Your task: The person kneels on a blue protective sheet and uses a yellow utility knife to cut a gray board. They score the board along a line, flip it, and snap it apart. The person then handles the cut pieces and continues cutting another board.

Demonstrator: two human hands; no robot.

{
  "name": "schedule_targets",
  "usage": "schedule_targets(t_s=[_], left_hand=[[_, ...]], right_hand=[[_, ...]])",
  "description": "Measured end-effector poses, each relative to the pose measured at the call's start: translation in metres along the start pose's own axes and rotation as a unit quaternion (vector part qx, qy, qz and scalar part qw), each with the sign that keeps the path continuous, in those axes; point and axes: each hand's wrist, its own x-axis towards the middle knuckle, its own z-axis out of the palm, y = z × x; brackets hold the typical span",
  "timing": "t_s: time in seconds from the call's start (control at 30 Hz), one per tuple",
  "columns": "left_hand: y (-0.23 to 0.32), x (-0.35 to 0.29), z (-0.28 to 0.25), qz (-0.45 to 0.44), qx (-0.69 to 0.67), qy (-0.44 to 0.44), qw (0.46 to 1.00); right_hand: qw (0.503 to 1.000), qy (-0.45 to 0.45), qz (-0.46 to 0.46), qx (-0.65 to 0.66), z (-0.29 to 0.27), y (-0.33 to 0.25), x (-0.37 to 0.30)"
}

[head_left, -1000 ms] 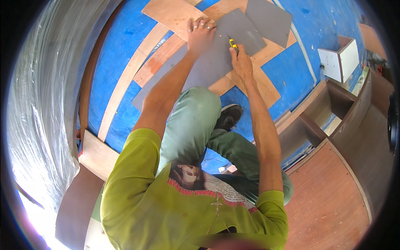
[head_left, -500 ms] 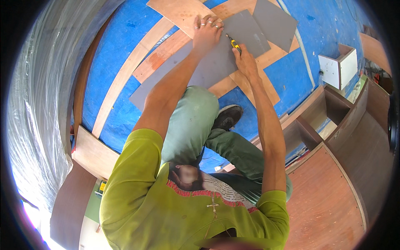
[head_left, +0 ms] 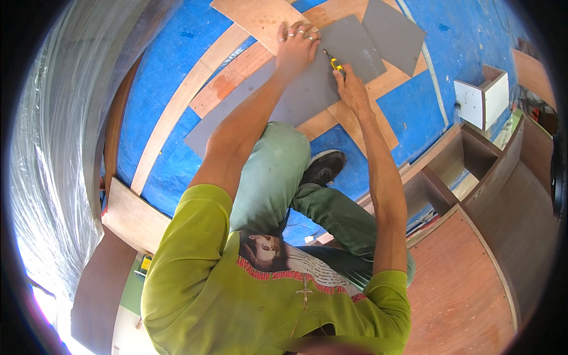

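With its fingers spread and rings on several of them, my left hand [head_left: 297,46] presses flat on the corner of a light plywood piece [head_left: 254,18], which overlaps a grey sheet [head_left: 302,89]. My right hand [head_left: 351,86] grips a yellow and black utility knife [head_left: 335,65]. The knife's tip points up and left, close over the grey sheet, near my left fingers; whether it touches the sheet I cannot tell. Under the grey sheet lie several wooden strips [head_left: 378,127]. A second grey piece [head_left: 395,36] lies at the far right of it.
A blue tarp [head_left: 408,106] covers the floor. Brown wooden cabinet frames [head_left: 441,154] and a reddish panel [head_left: 455,272] stand at my right, beyond them a small white box [head_left: 480,99]. Clear plastic sheeting [head_left: 53,154] hangs at the left. My shoe [head_left: 324,167] is near the strips.
Hardly anything differs. The view has shifted very slightly; both hands keep their places, the left on the plywood and the right round the knife.
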Motion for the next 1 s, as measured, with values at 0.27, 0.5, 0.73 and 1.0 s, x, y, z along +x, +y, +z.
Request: schedule_targets(t_s=[0.27,0.5,0.73,1.0], left_hand=[[0.0,0.0,-0.001,0.001,-0.02,0.004,1.0],[-0.001,0.006,-0.012,0.008,-0.005,-0.034,0.999],[0.0,0.007,-0.012,0.006,-0.014,-0.025,1.0],[0.0,0.011,-0.014,-0.002,-0.002,-0.047,0.999]], right_hand=[[0.999,-0.007,-0.016,-0.051,-0.001,-0.002,0.004],[0.998,-0.012,-0.02,-0.058,-0.002,0.0,0.004],[0.999,0.003,-0.014,-0.034,0.01,0.01,0.003],[0.998,-0.037,0.017,-0.036,-0.007,-0.004,0.001]])
